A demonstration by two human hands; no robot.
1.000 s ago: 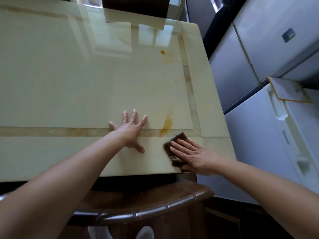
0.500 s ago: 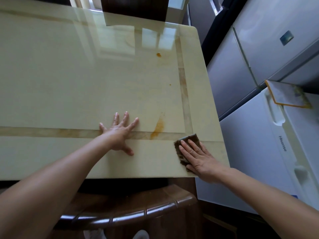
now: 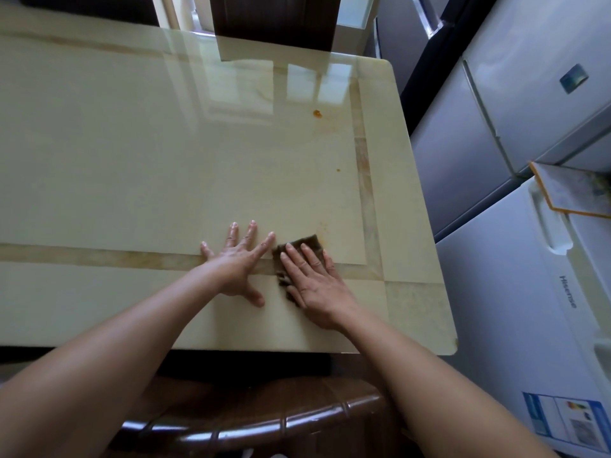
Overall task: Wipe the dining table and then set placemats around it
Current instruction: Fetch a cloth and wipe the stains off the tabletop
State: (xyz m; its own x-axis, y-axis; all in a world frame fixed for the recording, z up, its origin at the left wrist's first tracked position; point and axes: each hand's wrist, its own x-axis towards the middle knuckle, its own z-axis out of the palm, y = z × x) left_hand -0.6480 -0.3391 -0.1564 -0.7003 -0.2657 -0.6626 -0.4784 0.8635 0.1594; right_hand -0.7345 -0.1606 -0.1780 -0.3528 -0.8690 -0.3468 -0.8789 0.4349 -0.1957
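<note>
A glossy cream dining table (image 3: 139, 153) with tan inlay bands fills the view. My right hand (image 3: 314, 282) presses flat, fingers straight, on a small dark brown cloth (image 3: 305, 244) lying on the tan band near the table's right end. The cloth covers the spot of an orange smear; only a faint orange trace shows at its right edge. My left hand (image 3: 239, 259) rests flat with spread fingers just left of the cloth. A small orange stain (image 3: 317, 113) and a tiny orange speck (image 3: 338, 169) lie farther back on the table.
A dark wooden chair back (image 3: 251, 421) curves below the table's near edge. Another dark chair (image 3: 274, 24) stands at the far side. White fridges (image 3: 529, 94) stand close on the right, with a patterned mat (image 3: 572, 193) lying on the nearer white appliance (image 3: 515, 292).
My right hand slid the cloth right, then back left and forward over the orange smear, which is now mostly covered. My left hand stayed planted on the table.
</note>
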